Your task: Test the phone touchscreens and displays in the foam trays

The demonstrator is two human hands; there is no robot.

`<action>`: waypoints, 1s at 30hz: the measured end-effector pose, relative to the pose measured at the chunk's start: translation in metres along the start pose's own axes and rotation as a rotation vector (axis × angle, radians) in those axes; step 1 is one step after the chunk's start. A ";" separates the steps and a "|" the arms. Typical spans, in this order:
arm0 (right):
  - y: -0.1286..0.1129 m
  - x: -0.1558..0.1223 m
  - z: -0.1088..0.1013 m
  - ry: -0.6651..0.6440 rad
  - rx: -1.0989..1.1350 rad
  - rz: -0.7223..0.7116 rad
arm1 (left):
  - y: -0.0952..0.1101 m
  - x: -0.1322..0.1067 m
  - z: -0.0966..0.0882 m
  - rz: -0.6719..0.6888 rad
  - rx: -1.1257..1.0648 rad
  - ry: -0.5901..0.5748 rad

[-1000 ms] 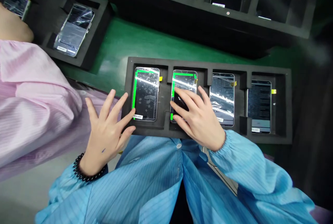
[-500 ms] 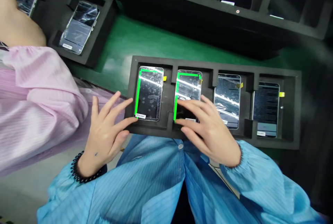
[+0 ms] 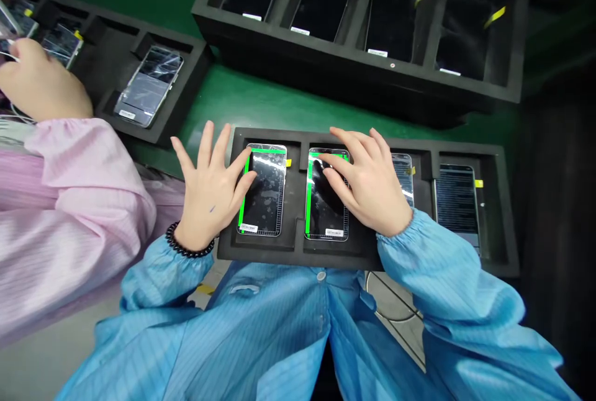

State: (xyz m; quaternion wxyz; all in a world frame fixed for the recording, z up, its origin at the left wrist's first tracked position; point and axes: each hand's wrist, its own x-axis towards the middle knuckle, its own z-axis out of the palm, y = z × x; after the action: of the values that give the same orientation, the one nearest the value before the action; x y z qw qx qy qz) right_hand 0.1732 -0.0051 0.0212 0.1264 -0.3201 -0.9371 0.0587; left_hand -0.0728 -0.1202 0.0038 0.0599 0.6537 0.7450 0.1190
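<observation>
Two bare hands rest on two phones in a black foam tray (image 3: 298,253), just in front of the person's blue smock (image 3: 261,333). The left hand (image 3: 212,193) is spread wide, with a beaded bracelet (image 3: 189,243) on its wrist, and its thumb (image 3: 246,172) lies on the first phone (image 3: 269,205). The right hand (image 3: 367,180) is less spread, and its fingers (image 3: 338,162) curve down onto the top of the second phone (image 3: 326,215). Neither hand pinches anything. Both phones lie flat in their own slots, side by side, and each has a bright green line (image 3: 308,196) along its top and left edges. Flat, soft fingers are a good way to touch glass like this, and both hands stay square over their phones. To the right, a third phone (image 3: 404,177) is mostly hidden by the right hand, and a fourth phone (image 3: 457,199) lies in the last slot. Small yellow tabs (image 3: 288,162) stick out beside the phones. On the left, a co-worker's hand (image 3: 37,81) comes out of a pink sleeve (image 3: 79,202) and works over another foam tray (image 3: 186,100). Past the green table top (image 3: 261,94), a long black tray (image 3: 354,53) holds a row of dark phones.
</observation>
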 end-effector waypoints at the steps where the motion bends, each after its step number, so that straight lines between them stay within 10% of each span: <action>1: 0.001 -0.002 -0.002 0.015 -0.008 0.000 | 0.001 0.000 -0.001 -0.003 0.001 0.000; 30: 0.019 -0.029 -0.002 0.030 -0.175 0.112 | -0.003 -0.011 0.013 0.045 -0.107 0.067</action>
State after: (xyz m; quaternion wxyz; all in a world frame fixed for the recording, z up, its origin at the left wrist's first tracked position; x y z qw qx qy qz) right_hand 0.2069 -0.0080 0.0142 0.1087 -0.3824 -0.9173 -0.0212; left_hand -0.0708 -0.1301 -0.0105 0.0672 0.6618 0.7243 0.1815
